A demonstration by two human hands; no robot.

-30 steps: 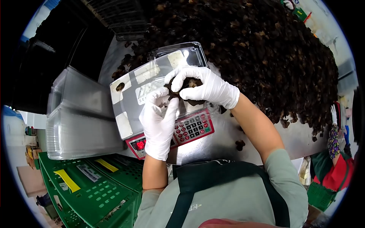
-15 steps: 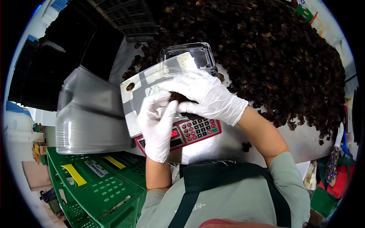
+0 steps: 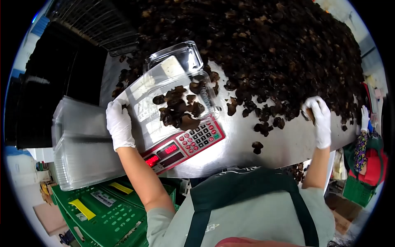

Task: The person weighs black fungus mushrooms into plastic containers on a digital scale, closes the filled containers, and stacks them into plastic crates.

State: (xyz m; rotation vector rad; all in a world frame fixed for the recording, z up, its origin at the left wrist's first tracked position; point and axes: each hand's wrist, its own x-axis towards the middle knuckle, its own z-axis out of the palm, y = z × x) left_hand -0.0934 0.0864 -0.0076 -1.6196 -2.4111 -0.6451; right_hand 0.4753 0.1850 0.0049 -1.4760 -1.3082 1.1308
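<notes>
An open clear plastic box point(image 3: 211, 105) sits on the scale point(image 3: 218, 133), with several dark wood ear mushrooms point(image 3: 177, 109) lying in it. At the scale's left corner, my gloved left hand point(image 3: 119, 125) has its fingers curled round a dark piece of wood ear mushroom, mostly hidden. Far to the right, beside the big heap of wood ear mushrooms point(image 3: 288, 53), my gloved right hand point(image 3: 321, 121) is closed with a brownish piece showing between thumb and fingers. Red digits glow on the scale's display.
Stacked clear plastic boxes point(image 3: 84, 144) stand left of the scale, above green crates point(image 3: 119, 214). Another clear container point(image 3: 193, 55) lies behind the scale. Black crates point(image 3: 53, 78) are at the back left. A co-worker's gloved hand point(image 3: 365, 117) shows at far right.
My hands have parted from over the box: the left moved to the scale's left corner, the right far right to the heap's edge. The mushrooms in the box are now uncovered.
</notes>
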